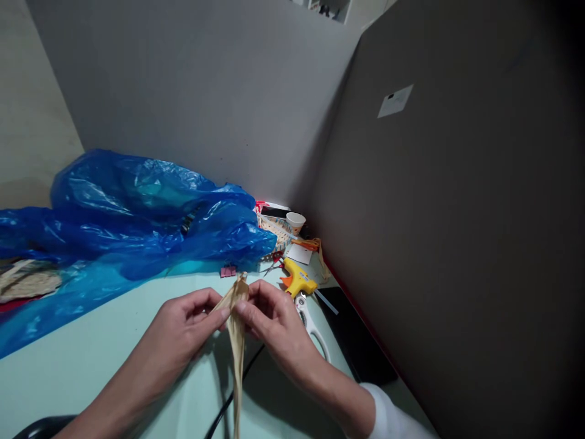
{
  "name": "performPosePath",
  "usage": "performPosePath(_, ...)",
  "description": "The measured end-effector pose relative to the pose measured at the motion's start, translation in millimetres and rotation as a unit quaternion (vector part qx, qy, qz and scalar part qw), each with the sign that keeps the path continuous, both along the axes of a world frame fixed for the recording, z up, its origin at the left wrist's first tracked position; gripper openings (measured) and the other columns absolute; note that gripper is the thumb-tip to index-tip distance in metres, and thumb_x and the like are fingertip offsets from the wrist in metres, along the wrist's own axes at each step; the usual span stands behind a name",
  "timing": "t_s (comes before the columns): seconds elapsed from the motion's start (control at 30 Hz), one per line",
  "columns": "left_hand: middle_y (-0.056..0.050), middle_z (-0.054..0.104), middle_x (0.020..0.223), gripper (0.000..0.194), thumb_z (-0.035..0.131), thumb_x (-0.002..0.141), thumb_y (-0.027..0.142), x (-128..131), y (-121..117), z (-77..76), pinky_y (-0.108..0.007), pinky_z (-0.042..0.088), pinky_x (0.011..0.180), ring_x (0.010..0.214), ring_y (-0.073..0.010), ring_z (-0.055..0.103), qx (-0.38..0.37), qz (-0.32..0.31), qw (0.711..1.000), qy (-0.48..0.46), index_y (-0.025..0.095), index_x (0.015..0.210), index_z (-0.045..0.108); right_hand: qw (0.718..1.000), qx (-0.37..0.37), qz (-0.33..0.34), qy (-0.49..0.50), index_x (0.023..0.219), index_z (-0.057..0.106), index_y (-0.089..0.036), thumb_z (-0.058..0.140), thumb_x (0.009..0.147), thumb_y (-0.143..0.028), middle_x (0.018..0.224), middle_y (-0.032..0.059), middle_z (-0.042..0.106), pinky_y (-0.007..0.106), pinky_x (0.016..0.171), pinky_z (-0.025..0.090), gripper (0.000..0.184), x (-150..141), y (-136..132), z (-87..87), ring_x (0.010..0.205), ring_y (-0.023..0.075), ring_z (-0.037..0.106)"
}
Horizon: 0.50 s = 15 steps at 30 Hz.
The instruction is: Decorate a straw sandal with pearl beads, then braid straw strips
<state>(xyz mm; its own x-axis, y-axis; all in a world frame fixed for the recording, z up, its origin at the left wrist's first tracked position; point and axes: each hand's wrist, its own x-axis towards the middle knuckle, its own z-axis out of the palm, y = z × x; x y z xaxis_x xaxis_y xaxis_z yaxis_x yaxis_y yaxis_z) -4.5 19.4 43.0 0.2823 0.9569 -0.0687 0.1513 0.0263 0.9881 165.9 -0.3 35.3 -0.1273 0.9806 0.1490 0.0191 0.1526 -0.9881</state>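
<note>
Between both hands is a pale tan dried corn husk [237, 341], folded at the top, with a long strip hanging down toward the bottom edge. My left hand [185, 320] pinches its left side between thumb and fingers. On the other side, my right hand [276, 317] presses it with the thumb in front and the fingers curled behind. A yellow glue gun [299, 278] lies just beyond my right hand. White-handled scissors [314, 329] lie beside the right wrist, partly covered by it.
A large blue plastic bag [150, 207] spreads over the left and back. A pink binder clip [227, 271], a paper cup [296, 222] and a woven basket [276, 230] stand behind. On the right lies a flat black object [356, 338] by the grey partition [439, 213]. A black cable [223, 410] crosses below.
</note>
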Motion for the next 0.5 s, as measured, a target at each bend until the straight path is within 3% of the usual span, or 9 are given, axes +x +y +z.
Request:
performPosePath(0.13, 0.01, 0.036, 0.046, 0.032, 0.081, 0.064, 0.048, 1.4, 1.2, 2.9, -0.02, 0.013, 0.042, 0.041, -0.0063, 0.024, -0.05, -0.024, 0.998, -0.012, 0.019, 0.071, 0.069, 0.993, -0.062, 0.036, 0.092, 0.081, 0.059, -0.016, 0.073, 0.081, -0.043, 0.064, -0.0044, 0.05, 0.023, 0.052, 0.031, 0.03, -2.4, 1.3, 1.4, 0.054, 0.0087, 0.04)
performPosePath(0.27, 0.006, 0.053, 0.058, 0.027, 0.081, 0.067, 0.04, 2.4, -1.3, 4.6, -0.021, 0.018, 0.044, 0.044, -0.0062, 0.026, -0.084, -0.029, 0.995, -0.054, 0.021, 0.084, 0.073, 0.992, -0.067, 0.017, 0.105, 0.08, 0.059, -0.016, 0.076, 0.078, -0.041, 0.063, -0.0041, 0.053, 0.024, 0.052, 0.032, 0.03, -2.3, 4.5, 0.4, 0.053, 0.0089, 0.044)
performPosePath(0.5, 0.001, 0.068, 0.073, 0.037, 0.083, 0.063, 0.034, 0.5, -6.0, 4.9, -0.022, 0.037, 0.054, 0.063, -0.0165, 0.057, -0.108, -0.025, 0.993, -0.049, 0.021, 0.095, 0.072, 0.992, -0.074, 0.021, 0.099, 0.075, 0.057, -0.016, 0.078, 0.076, -0.043, 0.059, -0.0047, 0.052, 0.023, 0.053, 0.031, 0.034, -1.2, 5.4, -0.3, 0.052, 0.0082, 0.043)
